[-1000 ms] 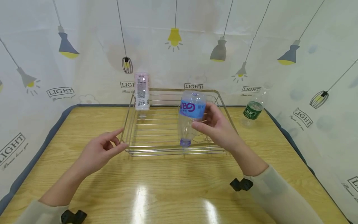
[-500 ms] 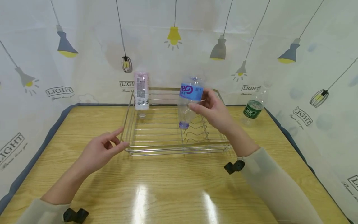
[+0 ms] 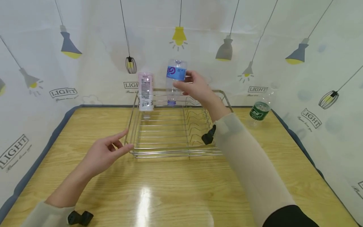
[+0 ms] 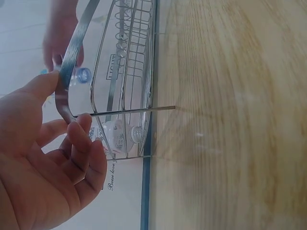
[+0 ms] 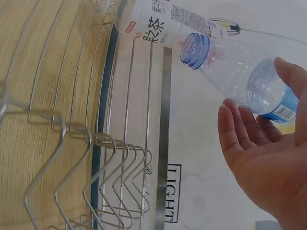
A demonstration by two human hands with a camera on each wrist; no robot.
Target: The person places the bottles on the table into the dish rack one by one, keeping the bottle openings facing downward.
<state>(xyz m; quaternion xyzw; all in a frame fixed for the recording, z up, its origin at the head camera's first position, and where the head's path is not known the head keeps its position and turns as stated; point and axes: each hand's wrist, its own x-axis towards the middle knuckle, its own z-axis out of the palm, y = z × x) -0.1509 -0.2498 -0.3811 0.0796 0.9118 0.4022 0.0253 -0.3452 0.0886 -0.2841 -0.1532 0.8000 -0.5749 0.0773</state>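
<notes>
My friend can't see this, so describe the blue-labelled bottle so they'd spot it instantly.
On the wooden table stands a wire rack. Near its back edge, the right hand holds the blue-labelled bottle, neck down. Its purple lettering on blue sets it apart from the pink-and-white bottle in the rack and the green-labelled bottle to the right.

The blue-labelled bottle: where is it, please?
In the head view, the right hand holds the blue-labelled bottle near the rack's back rail, right of the pink bottle.
</notes>
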